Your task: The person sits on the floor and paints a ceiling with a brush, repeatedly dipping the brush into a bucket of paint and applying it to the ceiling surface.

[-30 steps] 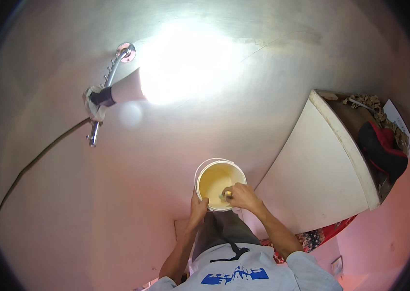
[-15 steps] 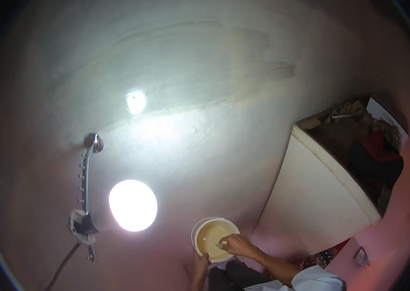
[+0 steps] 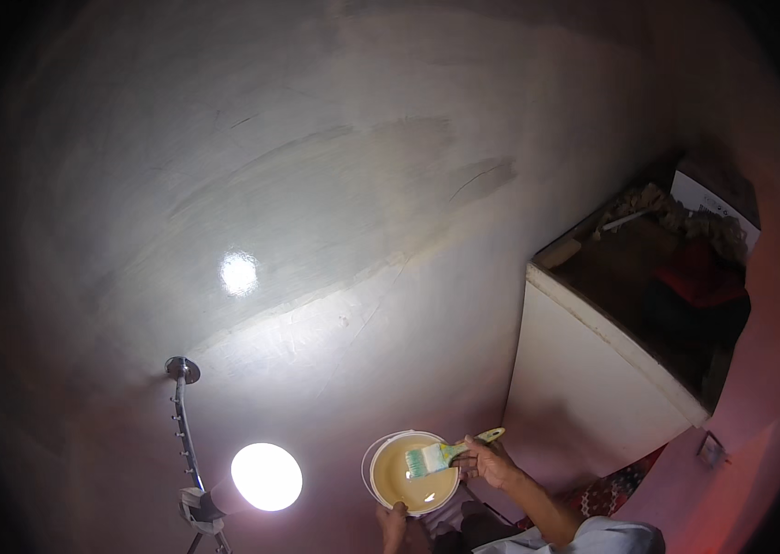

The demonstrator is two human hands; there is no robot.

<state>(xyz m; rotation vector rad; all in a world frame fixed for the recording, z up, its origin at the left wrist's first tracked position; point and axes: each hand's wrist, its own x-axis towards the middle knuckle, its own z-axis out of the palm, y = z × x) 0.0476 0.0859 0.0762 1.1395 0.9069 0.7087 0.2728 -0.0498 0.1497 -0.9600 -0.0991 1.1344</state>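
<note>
My right hand [image 3: 490, 462] grips a paintbrush [image 3: 453, 451] by its yellow-green handle. The brush is tilted over a white bucket [image 3: 374, 494], its pale green bristles above the opening. Inside the bucket is a cream-yellow liquid [image 3: 392, 475] with bright reflections on it. My left hand [image 3: 394, 524] is closed on the near rim of the bucket, the thumb over the edge. A thin wire handle hangs at the bucket's left side.
A glowing bulb [image 3: 266, 477] is fixed to a metal rail with hooks [image 3: 183, 425] on the left. The grey wall [image 3: 316, 231] bears a darker, wet-looking band. A white cabinet [image 3: 593, 369] at the right has a box [image 3: 715, 201] and dark cloth [image 3: 699, 300] on top.
My right hand has lifted the brush out of the bucket, so its bristles now show. My left hand stays on the rim. The view has tilted upward, and the wall and lamp appear lower.
</note>
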